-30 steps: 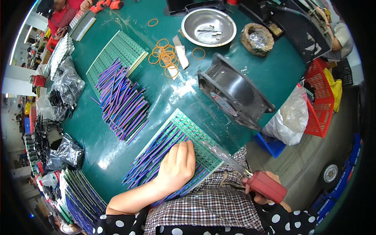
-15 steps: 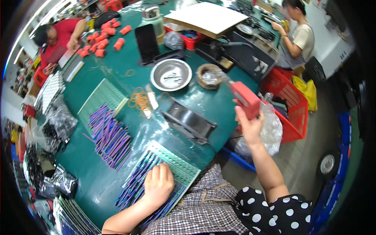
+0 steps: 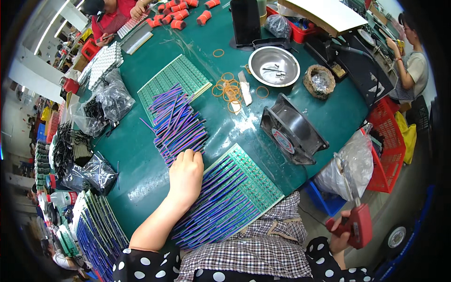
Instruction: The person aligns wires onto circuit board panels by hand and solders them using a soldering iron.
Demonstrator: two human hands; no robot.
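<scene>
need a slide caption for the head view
Left hand at a pile of wires near a wire-laden green circuit board; right hand holding a red pistol-grip tool.

A glossy green counter fills the middle; grey floor shows at right, a white pillar and strip light at upper left.

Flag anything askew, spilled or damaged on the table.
Minor untidiness only: the orange rubber bands lie loose, a few apart from the main cluster, and one stray wire juts out left of the wire pile. No spill or damage I can make out.
</scene>
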